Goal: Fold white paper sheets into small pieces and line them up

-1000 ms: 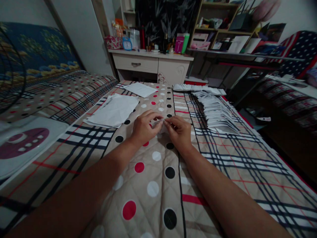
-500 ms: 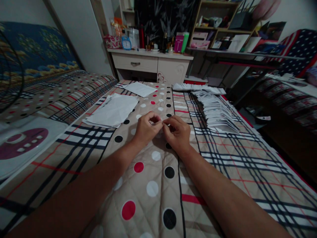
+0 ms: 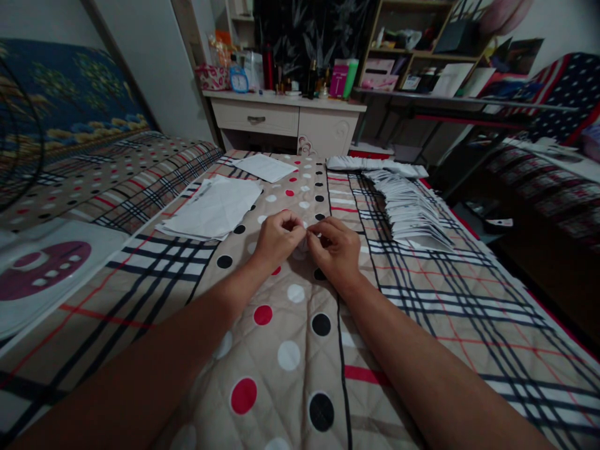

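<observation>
My left hand [image 3: 280,236] and my right hand [image 3: 335,249] meet above the middle of the patterned bedspread [image 3: 300,334]. Thumb and fingers of each are pinched together, the tips almost touching. Whatever lies between them is too small or too hidden to name. Left of my hands is a loose stack of white paper sheets [image 3: 213,209], with a smaller stack of white paper [image 3: 265,167] beyond it. To the right, a long row of folded white papers [image 3: 412,209] lies fanned out on the bedspread.
Another bundle of folded paper [image 3: 375,166] lies across the far end of the row. At the left edge is a white plastic bag with a purple print [image 3: 51,265]. A white dresser [image 3: 262,115] stands beyond the bed, with a blue clock [image 3: 239,80] on top.
My left fingertips have shifted slightly, the fingers bending closer to the thumb. My right hand keeps nearly the same place, and the papers have not moved.
</observation>
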The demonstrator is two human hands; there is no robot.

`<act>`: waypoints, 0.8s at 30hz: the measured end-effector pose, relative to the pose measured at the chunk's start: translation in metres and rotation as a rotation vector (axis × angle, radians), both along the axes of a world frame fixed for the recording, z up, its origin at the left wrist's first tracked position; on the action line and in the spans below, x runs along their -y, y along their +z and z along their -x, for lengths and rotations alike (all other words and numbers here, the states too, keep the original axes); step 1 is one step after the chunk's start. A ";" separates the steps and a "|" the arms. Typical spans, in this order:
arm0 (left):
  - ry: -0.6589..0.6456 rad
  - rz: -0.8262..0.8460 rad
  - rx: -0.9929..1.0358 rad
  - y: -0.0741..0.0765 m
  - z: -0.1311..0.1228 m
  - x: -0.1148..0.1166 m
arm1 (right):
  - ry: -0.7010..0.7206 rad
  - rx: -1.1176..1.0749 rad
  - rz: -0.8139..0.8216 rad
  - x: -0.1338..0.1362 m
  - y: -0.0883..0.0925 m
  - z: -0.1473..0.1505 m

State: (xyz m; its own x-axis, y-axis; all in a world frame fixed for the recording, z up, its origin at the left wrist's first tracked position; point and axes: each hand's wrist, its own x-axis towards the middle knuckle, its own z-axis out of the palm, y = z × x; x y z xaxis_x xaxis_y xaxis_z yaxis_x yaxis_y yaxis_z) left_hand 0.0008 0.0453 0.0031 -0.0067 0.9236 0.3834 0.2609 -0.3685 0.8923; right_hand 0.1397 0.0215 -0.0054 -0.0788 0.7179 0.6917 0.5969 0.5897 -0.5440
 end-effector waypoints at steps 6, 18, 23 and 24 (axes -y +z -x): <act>0.029 0.006 -0.041 -0.003 0.002 -0.001 | -0.015 -0.027 0.013 0.000 0.002 0.000; 0.112 -0.117 -0.055 -0.005 0.013 -0.003 | -0.112 -0.214 -0.027 -0.007 0.003 -0.009; 0.000 -0.309 -0.306 -0.002 0.014 0.005 | -0.101 -0.196 -0.008 -0.006 0.001 -0.009; -0.023 -0.352 -0.376 -0.002 0.015 0.005 | -0.105 -0.196 -0.005 -0.007 0.000 -0.009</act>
State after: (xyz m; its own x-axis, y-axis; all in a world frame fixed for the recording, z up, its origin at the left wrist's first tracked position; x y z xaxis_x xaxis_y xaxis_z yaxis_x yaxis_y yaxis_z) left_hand -0.0141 0.0398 0.0010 0.2101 0.7364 0.6431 0.5282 -0.6390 0.5591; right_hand 0.1487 0.0285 -0.0057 0.1324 0.7113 0.6903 0.5383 0.5332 -0.6526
